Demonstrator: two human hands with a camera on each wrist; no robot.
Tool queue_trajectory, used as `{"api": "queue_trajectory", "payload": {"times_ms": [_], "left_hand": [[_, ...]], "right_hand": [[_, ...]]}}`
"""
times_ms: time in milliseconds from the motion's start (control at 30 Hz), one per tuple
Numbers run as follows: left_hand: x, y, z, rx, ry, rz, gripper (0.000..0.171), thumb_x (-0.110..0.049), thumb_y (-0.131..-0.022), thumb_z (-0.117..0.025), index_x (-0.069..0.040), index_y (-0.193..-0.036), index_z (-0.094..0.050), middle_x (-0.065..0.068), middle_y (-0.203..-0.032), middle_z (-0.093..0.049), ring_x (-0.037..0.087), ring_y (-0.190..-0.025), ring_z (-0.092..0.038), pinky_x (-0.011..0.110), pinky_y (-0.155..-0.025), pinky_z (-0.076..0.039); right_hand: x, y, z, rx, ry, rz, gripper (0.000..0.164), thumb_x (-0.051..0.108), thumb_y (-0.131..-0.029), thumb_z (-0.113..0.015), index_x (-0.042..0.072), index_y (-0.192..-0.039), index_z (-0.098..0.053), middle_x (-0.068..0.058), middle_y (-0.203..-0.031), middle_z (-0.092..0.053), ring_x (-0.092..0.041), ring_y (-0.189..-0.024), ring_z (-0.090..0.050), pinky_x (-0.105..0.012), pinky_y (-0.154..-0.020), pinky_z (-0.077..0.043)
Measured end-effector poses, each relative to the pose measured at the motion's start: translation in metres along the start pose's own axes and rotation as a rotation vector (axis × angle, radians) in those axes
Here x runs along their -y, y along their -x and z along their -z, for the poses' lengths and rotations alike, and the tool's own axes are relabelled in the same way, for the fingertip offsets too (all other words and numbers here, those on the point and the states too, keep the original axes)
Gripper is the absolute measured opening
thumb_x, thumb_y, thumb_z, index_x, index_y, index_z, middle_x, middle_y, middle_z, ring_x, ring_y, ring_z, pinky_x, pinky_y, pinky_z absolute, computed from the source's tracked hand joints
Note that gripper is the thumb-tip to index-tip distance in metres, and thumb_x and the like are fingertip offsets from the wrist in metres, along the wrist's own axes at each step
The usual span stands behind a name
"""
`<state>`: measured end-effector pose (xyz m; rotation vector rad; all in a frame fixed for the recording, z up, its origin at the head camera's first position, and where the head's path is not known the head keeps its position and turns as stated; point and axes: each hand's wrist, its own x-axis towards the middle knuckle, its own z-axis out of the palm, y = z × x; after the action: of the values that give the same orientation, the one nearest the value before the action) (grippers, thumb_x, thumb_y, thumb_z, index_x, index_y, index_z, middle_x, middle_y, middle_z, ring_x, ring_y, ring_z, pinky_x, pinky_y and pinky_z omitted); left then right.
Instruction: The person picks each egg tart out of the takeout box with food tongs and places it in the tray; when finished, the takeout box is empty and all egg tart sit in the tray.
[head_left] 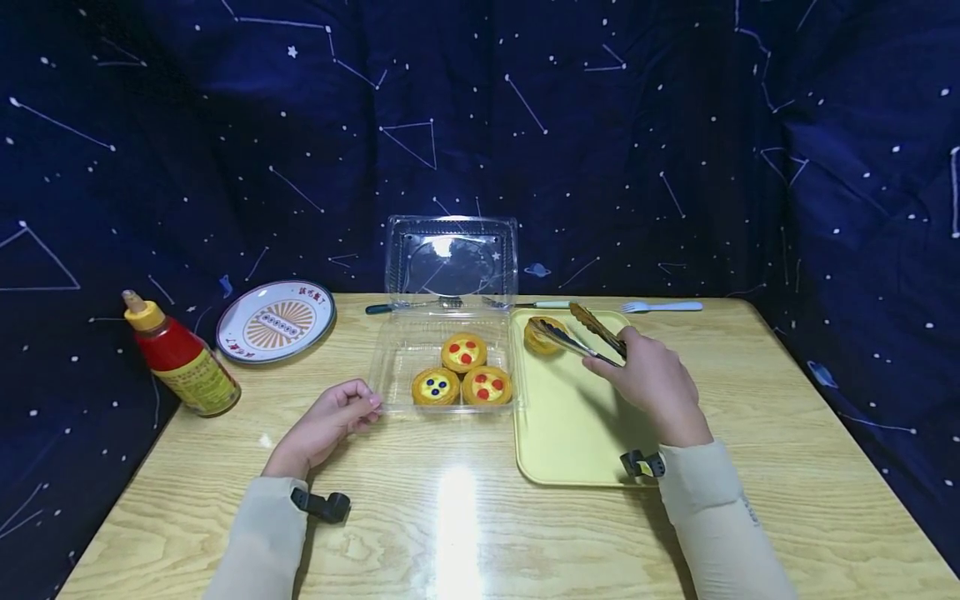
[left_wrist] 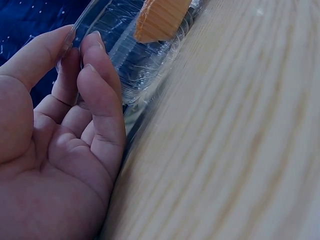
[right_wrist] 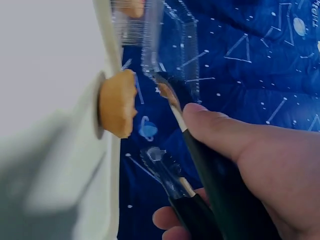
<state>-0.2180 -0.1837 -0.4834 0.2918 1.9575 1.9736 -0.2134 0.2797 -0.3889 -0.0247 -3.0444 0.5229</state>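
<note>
My left hand [head_left: 335, 423] pinches the near left corner of a clear hinged plastic box [head_left: 393, 367] between thumb and fingers. Three egg tarts sit inside: one with red dots [head_left: 463, 353] behind, one with blue dots [head_left: 436, 387] and another red-dotted one [head_left: 487, 386] in front. In my right hand [head_left: 660, 385] are black-handled tongs [right_wrist: 200, 165], their jaws spread apart. Those jaws hover over a lone tart [head_left: 542, 335] at the far left of the yellow tray [head_left: 577, 442]. In the right wrist view the tart [right_wrist: 118, 104] stands apart from both tong tips.
A red sauce bottle [head_left: 180, 354] with a yellow cap and a patterned plate [head_left: 275, 322] stand at the left. Behind the box and tray lie a dark-handled utensil [head_left: 378, 308], a pale-green-handled one [head_left: 551, 305] and a light blue fork [head_left: 663, 307]. The box's lid [head_left: 452, 262] stands upright.
</note>
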Motion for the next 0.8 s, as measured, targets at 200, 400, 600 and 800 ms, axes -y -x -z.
{"api": "queue_trajectory", "payload": {"times_ms": [200,400,600,800], "left_hand": [[0.002,-0.001,0.0,-0.01,-0.011,-0.002,0.014,-0.018,-0.099,-0.061,-0.009,-0.09,-0.056,0.006,-0.091,-0.061,0.017,-0.083,-0.057,0.027,-0.07,-0.048],[0.001,0.0,0.0,-0.004,-0.012,0.002,0.015,-0.019,-0.1,-0.061,-0.009,-0.09,-0.055,0.005,-0.09,-0.061,0.017,-0.083,-0.057,0.027,-0.069,-0.048],[-0.001,0.0,0.001,-0.003,-0.005,-0.012,0.015,-0.018,-0.099,-0.061,-0.007,-0.09,-0.055,0.005,-0.09,-0.06,0.018,-0.084,-0.057,0.027,-0.07,-0.048],[-0.002,0.0,0.0,0.001,0.002,0.006,0.017,-0.019,-0.099,-0.061,-0.007,-0.091,-0.054,0.007,-0.093,-0.059,0.018,-0.085,-0.057,0.028,-0.072,-0.048]], "right_hand": [[0.008,0.005,0.009,-0.081,-0.045,0.055,0.079,0.076,-0.083,-0.055,0.011,-0.128,-0.056,-0.018,-0.115,-0.064,-0.04,-0.093,-0.062,-0.054,-0.066,-0.047],[0.025,0.013,0.016,-0.085,-0.079,0.128,0.085,0.07,-0.087,-0.057,0.01,-0.145,-0.048,-0.023,-0.135,-0.055,-0.045,-0.118,-0.054,-0.063,-0.087,-0.044],[0.045,0.018,0.014,-0.057,-0.049,0.192,0.077,0.065,-0.088,-0.061,0.014,-0.144,-0.052,-0.017,-0.134,-0.058,-0.04,-0.12,-0.055,-0.06,-0.091,-0.044],[0.061,0.02,0.006,-0.033,-0.016,0.23,0.071,0.059,-0.088,-0.066,0.015,-0.142,-0.054,-0.013,-0.125,-0.065,-0.032,-0.105,-0.063,-0.051,-0.079,-0.049]]}}
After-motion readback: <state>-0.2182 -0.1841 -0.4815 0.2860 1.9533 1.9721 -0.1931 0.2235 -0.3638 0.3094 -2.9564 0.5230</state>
